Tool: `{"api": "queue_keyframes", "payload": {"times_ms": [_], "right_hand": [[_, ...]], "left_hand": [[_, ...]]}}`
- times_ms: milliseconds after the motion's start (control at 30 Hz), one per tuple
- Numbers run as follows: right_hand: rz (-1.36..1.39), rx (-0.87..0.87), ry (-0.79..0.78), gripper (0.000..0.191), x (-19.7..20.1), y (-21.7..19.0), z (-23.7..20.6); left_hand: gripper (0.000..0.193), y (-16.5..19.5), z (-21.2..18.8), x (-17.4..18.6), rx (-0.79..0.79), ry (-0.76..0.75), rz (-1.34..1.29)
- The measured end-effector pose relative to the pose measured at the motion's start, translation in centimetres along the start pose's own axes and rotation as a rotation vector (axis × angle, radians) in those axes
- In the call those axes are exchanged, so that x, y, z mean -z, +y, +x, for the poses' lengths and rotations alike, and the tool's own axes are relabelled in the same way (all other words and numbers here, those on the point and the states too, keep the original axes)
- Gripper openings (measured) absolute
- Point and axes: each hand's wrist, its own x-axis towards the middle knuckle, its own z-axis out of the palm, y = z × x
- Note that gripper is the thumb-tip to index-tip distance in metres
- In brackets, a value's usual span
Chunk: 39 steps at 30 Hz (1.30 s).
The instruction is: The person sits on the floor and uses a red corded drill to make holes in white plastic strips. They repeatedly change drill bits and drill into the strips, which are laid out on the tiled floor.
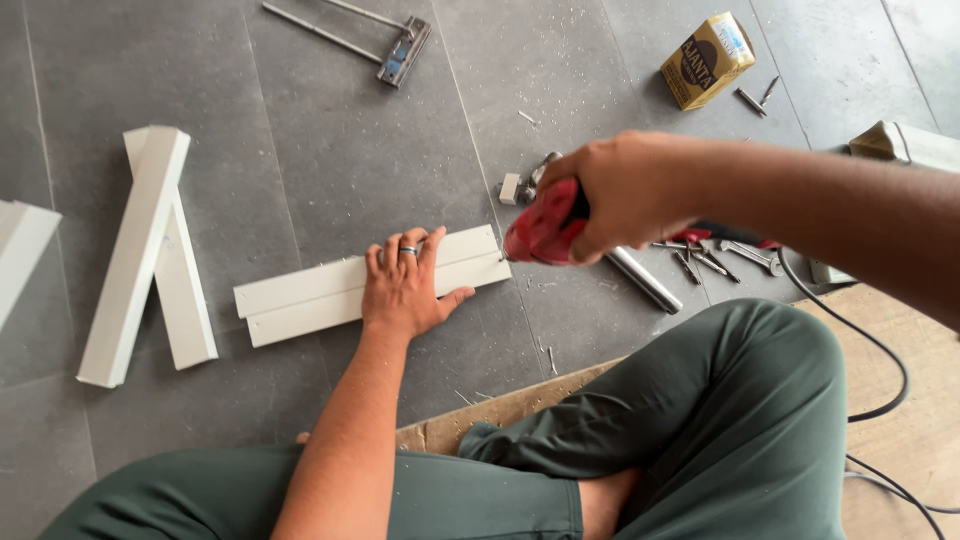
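My left hand [405, 285], a ring on one finger, lies flat with fingers spread on a white metal channel piece [300, 298] resting on the grey tiled floor. My right hand [625, 190] grips a red power drill [545, 228], whose tip touches the channel's right end. A black cable [870, 345] runs from the drill off to the right. I sit cross-legged in green trousers [730, 420].
Two more white channel pieces [150, 250] lie crossed at left, another at the far left edge [20, 250]. A yellow carton [707, 60], loose screws [752, 98], a metal rod [645, 280], pliers and bits [720, 255] lie at right. A metal tool [400, 50] lies at top.
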Motion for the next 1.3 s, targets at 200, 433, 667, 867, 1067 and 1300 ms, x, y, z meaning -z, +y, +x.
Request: {"api": "queue_keyframes", "payload": {"times_ms": [200, 433, 667, 867, 1067, 1300], "right_hand": [[-0.057, 0.104, 0.186, 0.078, -0.4, 0.3, -0.7], [-0.197, 0.063, 0.103, 0.077, 0.8, -0.7, 0.1], [-0.34, 0.124, 0.119, 0.073, 1.4, -2.7, -0.3], [-0.351, 0.134, 0.127, 0.075, 1.7, -2.7, 0.1], [-0.347, 0.149, 0.148, 0.076, 1.6, -2.2, 0.0], [-0.371, 0.148, 0.145, 0.073, 1.8, -2.3, -0.3]], "left_hand": [[0.101, 0.1, 0.2, 0.1, 0.003, -0.026, -0.013], [0.1, 0.1, 0.3, 0.0, 0.011, -0.052, -0.008], [0.101, -0.1, 0.0, 0.3, 0.015, -0.047, -0.024], [0.1, -0.2, 0.2, 0.4, 0.013, -0.054, -0.023], [0.1, -0.2, 0.1, 0.5, 0.013, -0.059, -0.023], [0.1, 0.0, 0.2, 0.7, 0.01, -0.049, -0.005]]}}
